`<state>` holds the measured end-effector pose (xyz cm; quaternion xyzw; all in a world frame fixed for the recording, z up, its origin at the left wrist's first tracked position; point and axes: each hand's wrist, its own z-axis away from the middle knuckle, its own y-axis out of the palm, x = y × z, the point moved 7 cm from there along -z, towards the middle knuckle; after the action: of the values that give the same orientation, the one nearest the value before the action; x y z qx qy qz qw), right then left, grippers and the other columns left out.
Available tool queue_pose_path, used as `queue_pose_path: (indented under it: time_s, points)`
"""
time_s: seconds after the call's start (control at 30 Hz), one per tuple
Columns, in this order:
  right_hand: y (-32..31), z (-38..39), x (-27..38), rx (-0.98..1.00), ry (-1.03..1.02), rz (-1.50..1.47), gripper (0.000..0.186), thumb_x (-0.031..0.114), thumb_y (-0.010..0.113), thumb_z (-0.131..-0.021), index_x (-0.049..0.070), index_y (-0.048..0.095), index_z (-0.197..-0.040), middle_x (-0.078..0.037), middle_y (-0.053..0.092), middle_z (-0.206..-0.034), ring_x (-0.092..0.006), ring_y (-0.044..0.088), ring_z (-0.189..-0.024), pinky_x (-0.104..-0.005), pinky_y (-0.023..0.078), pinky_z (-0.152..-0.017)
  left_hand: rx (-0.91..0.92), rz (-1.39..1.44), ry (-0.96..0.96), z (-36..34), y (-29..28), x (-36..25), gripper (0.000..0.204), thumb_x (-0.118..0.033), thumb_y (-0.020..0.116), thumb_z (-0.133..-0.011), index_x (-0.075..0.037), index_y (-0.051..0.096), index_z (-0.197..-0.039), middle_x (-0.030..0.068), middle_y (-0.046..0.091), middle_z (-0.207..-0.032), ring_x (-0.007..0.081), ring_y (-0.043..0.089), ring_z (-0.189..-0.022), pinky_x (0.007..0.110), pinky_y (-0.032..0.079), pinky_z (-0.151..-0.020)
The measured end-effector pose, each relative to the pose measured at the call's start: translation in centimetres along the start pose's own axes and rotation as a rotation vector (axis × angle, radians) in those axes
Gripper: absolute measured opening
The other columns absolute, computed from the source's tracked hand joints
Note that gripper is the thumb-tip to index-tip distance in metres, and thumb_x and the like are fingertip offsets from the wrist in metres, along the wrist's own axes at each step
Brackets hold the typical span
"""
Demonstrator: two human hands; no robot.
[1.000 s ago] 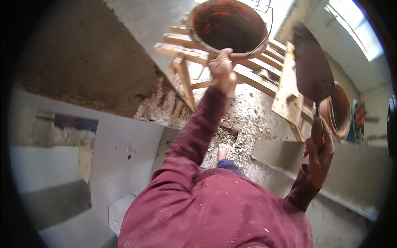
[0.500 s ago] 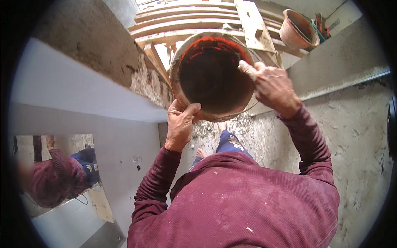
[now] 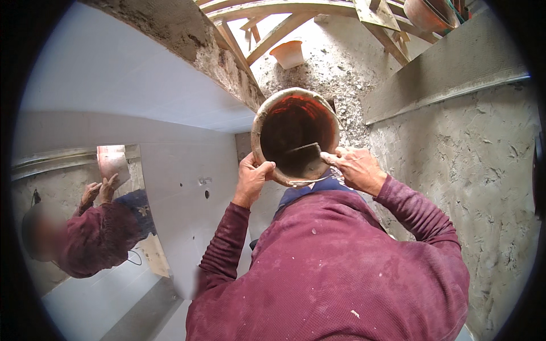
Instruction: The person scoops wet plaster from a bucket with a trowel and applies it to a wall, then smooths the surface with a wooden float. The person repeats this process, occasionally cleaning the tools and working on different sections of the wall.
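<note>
Crusty rd bkt (image 3: 327, 117) drawn nearer torso (image 3: 330, 256) | L hand (image 3: 253, 179) clasping rim (image 3: 257, 133) | R hand (image 3: 358, 169) gripping flat-bladed trowel (image 3: 311, 162) dipped in bkt

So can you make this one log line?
left hand: holding bucket by rim | right hand: gripping trowel | trowel: inside bucket

The person (image 3: 330, 267) near me has both arms (image 3: 421, 207) bent forward; the left hand (image 3: 251, 180) is gripping, thumb (image 3: 266, 167) on top, and the right hand (image 3: 359, 170) is curled, its back facing up.
</note>
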<state>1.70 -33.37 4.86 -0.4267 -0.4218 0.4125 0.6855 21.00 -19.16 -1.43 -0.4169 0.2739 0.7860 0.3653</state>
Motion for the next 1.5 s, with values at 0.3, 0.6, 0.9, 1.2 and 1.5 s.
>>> queue_pose_path:
  time_s: [0.3,0.6,0.9,1.2,1.5]
  points:
    - [4.3,-0.9,-2.8,-0.157,0.123,-0.078,0.042,0.005,0.049,-0.083,0.008,0.048,-0.125,-0.015,0.057,-0.089,-0.0260,0.065,-0.071,-0.0335,0.053,-0.055,-0.022,-0.225,-0.042,1.1,1.6,0.2,0.026,-0.002,0.060,-0.078,-0.003,0.061,-0.105,-0.0037,0.056,-0.073,0.0042,0.050,-0.061,0.022,0.045,-0.057]
    - [3.2,0.9,-4.8,-0.120,0.060,-0.250,0.031,0.022,0.056,-0.081,0.004,0.051,-0.106,-0.018,0.059,-0.071,-0.0336,0.062,-0.062,-0.0420,0.049,-0.053,-0.067,-0.354,-0.008,-0.4,2.9,1.0,0.023,-0.005,0.062,-0.080,-0.001,0.061,-0.102,-0.0018,0.058,-0.076,0.0066,0.053,-0.065,0.024,0.047,-0.061]
    - [8.4,-1.8,-8.5,0.160,0.050,-0.495,0.022,0.019,0.054,-0.074,-0.001,0.062,-0.079,-0.023,0.062,-0.071,-0.0395,0.064,-0.072,-0.0473,0.052,-0.066,-0.006,-0.595,0.107,-0.5,6.8,-0.9,0.013,-0.005,0.062,-0.074,0.006,0.058,-0.080,0.0058,0.054,-0.074,0.0125,0.050,-0.065,0.029,0.044,-0.061]
    - [9.6,1.4,-9.8,0.445,0.072,-0.956,0.027,0.024,0.059,-0.076,0.000,0.059,-0.087,-0.018,0.062,-0.079,-0.0279,0.062,-0.075,-0.0402,0.047,-0.066,0.066,-0.707,0.159,-0.2,5.6,2.5,0.008,-0.005,0.062,-0.079,-0.001,0.057,-0.075,0.0004,0.059,-0.072,0.0079,0.052,-0.063,0.026,0.044,-0.060]
    - [13.6,2.7,-9.4,0.332,-0.041,-1.047,0.039,0.024,0.062,-0.070,-0.001,0.062,-0.100,-0.014,0.064,-0.084,-0.0264,0.061,-0.077,-0.0375,0.047,-0.069,0.045,-0.406,-0.037,0.9,8.0,1.3,0.012,-0.001,0.061,-0.080,0.001,0.059,-0.092,0.0035,0.062,-0.086,0.0104,0.059,-0.074,0.026,0.049,-0.070]
